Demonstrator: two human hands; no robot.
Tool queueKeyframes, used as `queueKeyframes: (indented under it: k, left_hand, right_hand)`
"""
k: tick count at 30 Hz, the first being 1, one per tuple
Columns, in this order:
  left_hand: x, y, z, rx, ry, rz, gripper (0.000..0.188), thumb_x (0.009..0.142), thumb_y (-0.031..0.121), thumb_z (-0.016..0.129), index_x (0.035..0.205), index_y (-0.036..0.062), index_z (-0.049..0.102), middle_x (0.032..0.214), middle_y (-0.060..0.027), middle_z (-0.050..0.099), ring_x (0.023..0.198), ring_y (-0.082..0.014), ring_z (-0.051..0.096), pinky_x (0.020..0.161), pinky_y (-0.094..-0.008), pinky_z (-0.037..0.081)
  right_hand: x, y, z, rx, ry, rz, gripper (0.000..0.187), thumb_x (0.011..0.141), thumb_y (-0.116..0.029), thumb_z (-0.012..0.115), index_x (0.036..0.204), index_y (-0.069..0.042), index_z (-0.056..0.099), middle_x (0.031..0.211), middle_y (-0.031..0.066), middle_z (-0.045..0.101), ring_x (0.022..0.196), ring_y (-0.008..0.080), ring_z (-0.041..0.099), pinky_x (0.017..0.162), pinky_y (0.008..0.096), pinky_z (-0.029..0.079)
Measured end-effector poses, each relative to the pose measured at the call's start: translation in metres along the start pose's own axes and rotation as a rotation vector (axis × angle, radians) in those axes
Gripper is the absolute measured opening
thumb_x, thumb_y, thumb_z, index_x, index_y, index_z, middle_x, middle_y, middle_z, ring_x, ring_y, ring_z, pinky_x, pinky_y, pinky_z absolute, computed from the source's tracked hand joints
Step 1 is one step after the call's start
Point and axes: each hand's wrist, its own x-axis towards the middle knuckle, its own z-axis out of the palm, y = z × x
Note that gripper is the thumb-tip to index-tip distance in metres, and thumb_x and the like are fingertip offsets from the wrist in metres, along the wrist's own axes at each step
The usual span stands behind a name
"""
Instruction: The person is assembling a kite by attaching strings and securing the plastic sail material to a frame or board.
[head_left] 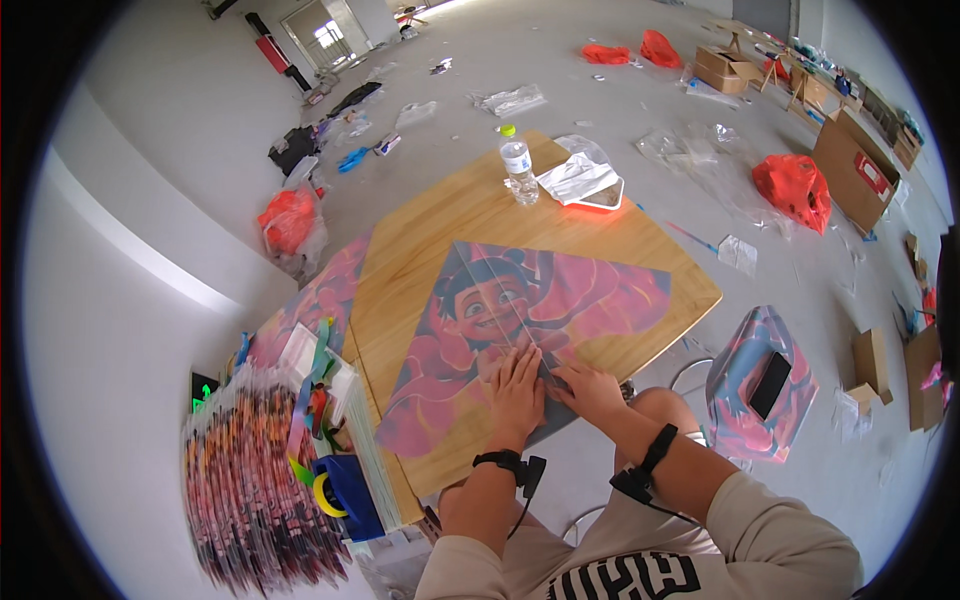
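Note:
A printed sheet point(610, 298) with a cartoon figure in pink and grey-blue lies spread on the wooden table, with straight crease lines running across its middle. My left hand point(517, 392) rests on the sheet near its front edge, fingers stretched out and lying flat. Just to the right, my right hand point(592, 393) is closed at the front edge of the sheet, its fingers bent and close to the left fingertips. The sheet's part beneath both hands is hidden, and a grey part hangs past the table edge.
On the wooden table point(420, 235) stand a water bottle point(517, 172) and a white-rimmed tray point(607, 198) with paper on it. Stacked folded prints point(255, 480) and a tape dispenser point(345, 497) are at left. A phone point(770, 385) lies on a printed stool at right. Bags and cartons litter the floor.

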Motion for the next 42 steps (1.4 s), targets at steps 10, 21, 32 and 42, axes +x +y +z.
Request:
queueKeyframes:
  k: [10,21,32,42]
  left_hand:
    - [0.002,0.000,0.000,-0.005,-0.001,0.017,0.054,0.100,0.021,0.058,0.154,0.0145,0.055,0.160,-0.0015,0.054,0.154,-0.0273,0.040,0.125,-0.0481,0.028]
    - [0.001,0.001,-0.003,0.041,-0.037,0.031,0.057,0.100,0.023,0.058,0.156,0.0126,0.055,0.164,-0.0010,0.051,0.156,-0.0265,0.038,0.125,-0.0477,0.029]
    - [0.002,0.003,-0.005,0.052,-0.032,0.059,0.054,0.100,0.024,0.058,0.153,0.0144,0.058,0.163,-0.0032,0.051,0.155,-0.0252,0.040,0.125,-0.0481,0.029]
    - [0.000,0.003,-0.004,0.013,-0.005,0.069,0.052,0.100,0.025,0.060,0.151,0.0160,0.061,0.161,-0.0063,0.054,0.151,-0.0272,0.046,0.121,-0.0479,0.032]
  right_hand:
    - [0.000,0.002,0.001,-0.003,0.002,0.001,0.033,0.091,-0.025,0.075,0.123,-0.016,0.073,0.108,0.0069,0.072,0.100,0.0315,0.073,0.084,0.0458,0.059]
    - [0.000,-0.001,0.000,-0.022,0.054,-0.045,0.034,0.092,-0.027,0.075,0.124,-0.015,0.074,0.108,0.0082,0.071,0.098,0.0322,0.073,0.085,0.0458,0.059]
    - [-0.001,0.006,0.006,-0.059,0.025,-0.052,0.027,0.093,-0.027,0.075,0.117,-0.015,0.074,0.107,0.0081,0.070,0.096,0.0319,0.073,0.082,0.0455,0.059]
    - [-0.005,0.004,-0.004,-0.069,0.077,-0.112,0.022,0.093,-0.030,0.076,0.106,-0.014,0.072,0.106,0.0079,0.068,0.098,0.0315,0.072,0.083,0.0450,0.058]
